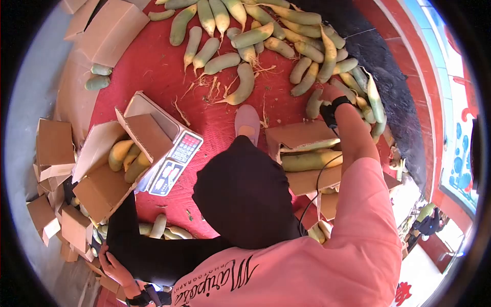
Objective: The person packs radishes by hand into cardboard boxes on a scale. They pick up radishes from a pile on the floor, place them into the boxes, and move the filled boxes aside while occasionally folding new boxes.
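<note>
My right hand (332, 93) reaches into the radish pile at the upper right, next to a green radish (314, 104); its fingers are mostly hidden. At the lower left, my left hand (116, 267) lies on my bent, black-clad leg (153, 253), fingers apart and holding nothing. An open cardboard box (105, 192) with several radishes (120, 153) stands on a scale (171, 171) with a red and white keypad. Right of my knee, another open box (291, 134) contains long green radishes (307, 161).
Many loose radishes (245, 84) lie on the red ground cover (148, 66) ahead. Open cartons (76, 227) stand at the left, and a large carton (113, 33) is at the upper left. More radishes (159, 225) lie behind the scale. A dark cable hangs by my right arm.
</note>
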{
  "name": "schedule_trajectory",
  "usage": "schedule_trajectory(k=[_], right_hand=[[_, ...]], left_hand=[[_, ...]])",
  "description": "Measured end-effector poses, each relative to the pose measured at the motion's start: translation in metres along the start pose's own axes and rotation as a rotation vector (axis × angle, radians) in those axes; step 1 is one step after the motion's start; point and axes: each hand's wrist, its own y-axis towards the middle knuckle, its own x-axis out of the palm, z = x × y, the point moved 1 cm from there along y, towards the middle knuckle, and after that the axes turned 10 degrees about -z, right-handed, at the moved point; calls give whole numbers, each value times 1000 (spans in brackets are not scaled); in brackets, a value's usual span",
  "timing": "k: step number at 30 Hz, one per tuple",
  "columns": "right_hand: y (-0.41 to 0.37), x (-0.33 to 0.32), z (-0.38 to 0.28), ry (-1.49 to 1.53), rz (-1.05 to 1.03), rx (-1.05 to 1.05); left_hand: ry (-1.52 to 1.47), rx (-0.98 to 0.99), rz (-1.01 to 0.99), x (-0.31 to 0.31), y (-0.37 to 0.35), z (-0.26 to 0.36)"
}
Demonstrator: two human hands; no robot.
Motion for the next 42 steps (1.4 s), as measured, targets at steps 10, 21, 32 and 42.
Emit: schedule_trajectory(k=[10,21,32,42], right_hand=[[49,31,20,-224,-90,91],[48,42,17,-302,-297,43],[-13,18,-1,-57,-17,-473],[-163,-123,-142,848,209,-895]], left_hand=[[47,-25,-63,-8,11,6],[22,-74,-103,-12,8,-7],[32,-52,-37,-7,9,6],[-72,42,112,0,-7,8]])
